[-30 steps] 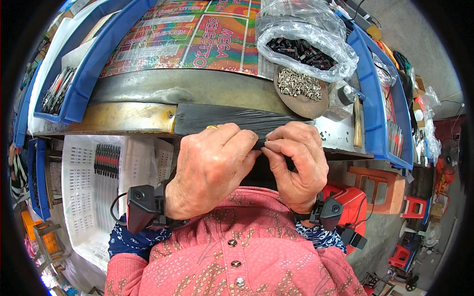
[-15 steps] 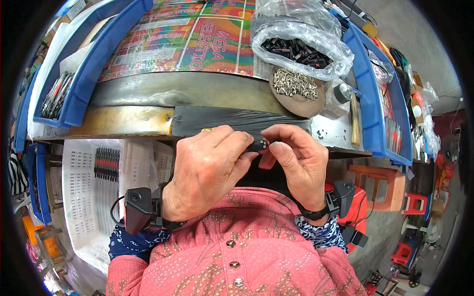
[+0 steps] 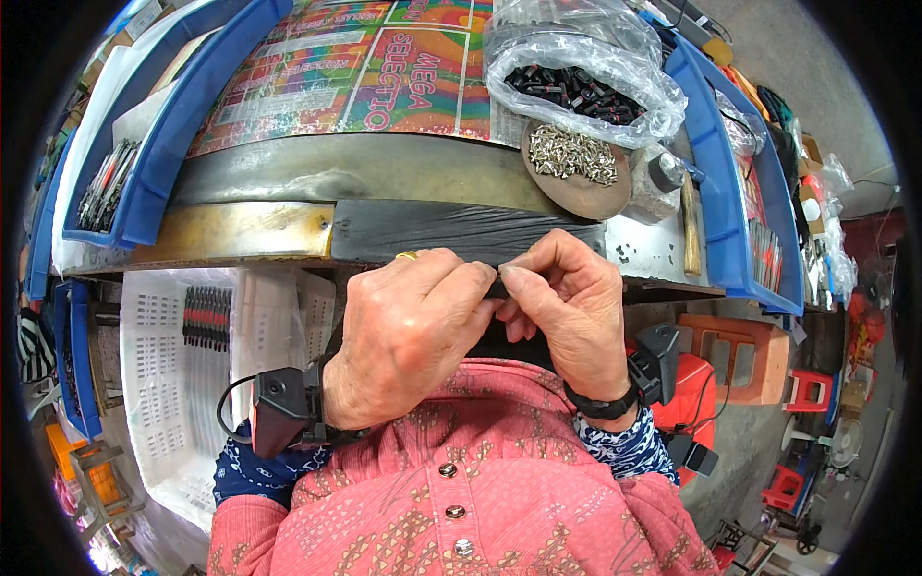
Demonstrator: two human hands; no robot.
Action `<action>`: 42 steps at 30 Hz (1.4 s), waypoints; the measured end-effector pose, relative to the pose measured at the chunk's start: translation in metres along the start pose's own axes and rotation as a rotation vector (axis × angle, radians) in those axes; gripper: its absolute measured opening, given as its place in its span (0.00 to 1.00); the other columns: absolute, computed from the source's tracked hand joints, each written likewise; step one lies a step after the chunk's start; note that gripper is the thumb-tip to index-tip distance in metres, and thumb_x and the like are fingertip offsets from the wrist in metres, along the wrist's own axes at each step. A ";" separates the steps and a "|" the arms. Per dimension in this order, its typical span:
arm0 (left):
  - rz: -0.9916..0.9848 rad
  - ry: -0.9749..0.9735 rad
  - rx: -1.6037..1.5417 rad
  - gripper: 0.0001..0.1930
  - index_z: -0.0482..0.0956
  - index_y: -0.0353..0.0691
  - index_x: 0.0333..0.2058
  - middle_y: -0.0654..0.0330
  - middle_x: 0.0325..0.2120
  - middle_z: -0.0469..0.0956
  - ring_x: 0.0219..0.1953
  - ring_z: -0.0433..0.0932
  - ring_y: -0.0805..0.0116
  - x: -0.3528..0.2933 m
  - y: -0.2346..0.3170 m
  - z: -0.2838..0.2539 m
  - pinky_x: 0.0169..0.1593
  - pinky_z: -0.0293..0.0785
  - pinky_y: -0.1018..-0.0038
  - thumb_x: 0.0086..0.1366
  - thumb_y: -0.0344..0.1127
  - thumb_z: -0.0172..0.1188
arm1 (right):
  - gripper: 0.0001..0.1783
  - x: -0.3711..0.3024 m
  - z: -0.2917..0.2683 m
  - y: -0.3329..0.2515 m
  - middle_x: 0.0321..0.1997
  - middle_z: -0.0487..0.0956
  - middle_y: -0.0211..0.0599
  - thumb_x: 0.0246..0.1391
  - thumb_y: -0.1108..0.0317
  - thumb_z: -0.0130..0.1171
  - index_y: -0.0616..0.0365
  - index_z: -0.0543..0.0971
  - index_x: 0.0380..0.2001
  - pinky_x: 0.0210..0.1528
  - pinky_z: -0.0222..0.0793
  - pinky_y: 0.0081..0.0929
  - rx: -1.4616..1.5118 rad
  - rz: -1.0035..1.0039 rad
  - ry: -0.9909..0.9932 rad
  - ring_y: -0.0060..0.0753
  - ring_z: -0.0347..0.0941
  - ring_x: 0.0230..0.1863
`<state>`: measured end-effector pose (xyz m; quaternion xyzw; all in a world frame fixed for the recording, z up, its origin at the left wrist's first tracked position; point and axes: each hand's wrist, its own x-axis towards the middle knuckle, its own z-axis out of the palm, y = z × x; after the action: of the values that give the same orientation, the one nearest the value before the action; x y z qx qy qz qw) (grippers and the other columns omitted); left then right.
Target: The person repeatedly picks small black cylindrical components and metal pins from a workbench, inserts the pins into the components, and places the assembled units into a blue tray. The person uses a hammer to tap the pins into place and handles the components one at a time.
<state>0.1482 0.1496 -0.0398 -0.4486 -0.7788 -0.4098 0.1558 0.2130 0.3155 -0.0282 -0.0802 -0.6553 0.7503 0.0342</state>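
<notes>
Just in front of the bench edge, my left hand (image 3: pixel 403 331) and my right hand (image 3: pixel 571 312) meet at the fingertips. Both pinch a small black part (image 3: pixel 497 287), most of it covered by the fingers, so its exact kind is unclear. The right thumb and index finger press together at its far end. A ring sits on a finger of the left hand. On the bench beyond, a round brown dish (image 3: pixel 594 204) holds a heap of small silver metal pins (image 3: pixel 573 154). Behind it, a clear plastic bag (image 3: pixel 639 125) is full of black parts with red bits.
Blue bins stand at the left (image 3: pixel 158 206) and right (image 3: pixel 722 192) of the bench. Beside the dish are a metal block (image 3: pixel 655 200) and a wooden handle (image 3: pixel 691 235). Lower left, a white crate (image 3: pixel 158 403) holds black-and-red pieces (image 3: pixel 206 317). An orange stool (image 3: pixel 768 365) is at right.
My right hand has shifted slightly left and up, its fingers closing in on the part. The black part, plainer before with a red piece beneath it, is now mostly covered.
</notes>
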 end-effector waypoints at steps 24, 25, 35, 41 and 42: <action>0.006 0.021 -0.067 0.10 0.78 0.39 0.30 0.59 0.21 0.73 0.23 0.75 0.58 0.000 -0.005 0.003 0.27 0.73 0.66 0.46 0.26 0.66 | 0.06 0.001 -0.003 0.019 0.27 0.78 0.29 0.62 0.70 0.60 0.62 0.76 0.35 0.22 0.67 0.12 0.147 -0.077 -0.058 0.13 0.72 0.23; 0.006 0.019 -0.059 0.10 0.77 0.40 0.30 0.60 0.21 0.73 0.23 0.75 0.58 -0.001 -0.005 0.003 0.27 0.73 0.66 0.46 0.25 0.66 | 0.06 0.000 -0.002 0.018 0.27 0.77 0.28 0.62 0.71 0.60 0.61 0.75 0.35 0.22 0.66 0.11 0.105 -0.088 -0.046 0.12 0.71 0.23; 0.051 0.067 -0.034 0.09 0.77 0.39 0.29 0.60 0.21 0.72 0.22 0.75 0.60 -0.001 -0.006 0.008 0.27 0.72 0.67 0.47 0.25 0.65 | 0.04 -0.005 0.009 0.018 0.27 0.77 0.25 0.61 0.72 0.60 0.62 0.76 0.35 0.24 0.64 0.10 -0.033 -0.137 0.132 0.10 0.69 0.23; -0.029 0.080 -0.124 0.10 0.77 0.39 0.30 0.58 0.21 0.73 0.23 0.75 0.56 0.002 -0.003 0.009 0.27 0.72 0.65 0.47 0.26 0.66 | 0.07 -0.006 0.013 0.029 0.27 0.77 0.26 0.61 0.69 0.61 0.62 0.77 0.36 0.24 0.66 0.12 0.008 -0.294 0.191 0.12 0.70 0.23; -0.044 0.062 -0.160 0.10 0.78 0.38 0.31 0.57 0.21 0.73 0.23 0.75 0.56 0.002 -0.004 0.007 0.27 0.72 0.65 0.47 0.26 0.66 | 0.08 -0.005 0.010 0.030 0.28 0.78 0.27 0.61 0.68 0.62 0.63 0.77 0.36 0.24 0.66 0.12 0.045 -0.289 0.147 0.13 0.70 0.24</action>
<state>0.1447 0.1557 -0.0446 -0.4297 -0.7481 -0.4875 0.1345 0.2182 0.3004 -0.0557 -0.0390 -0.6388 0.7442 0.1911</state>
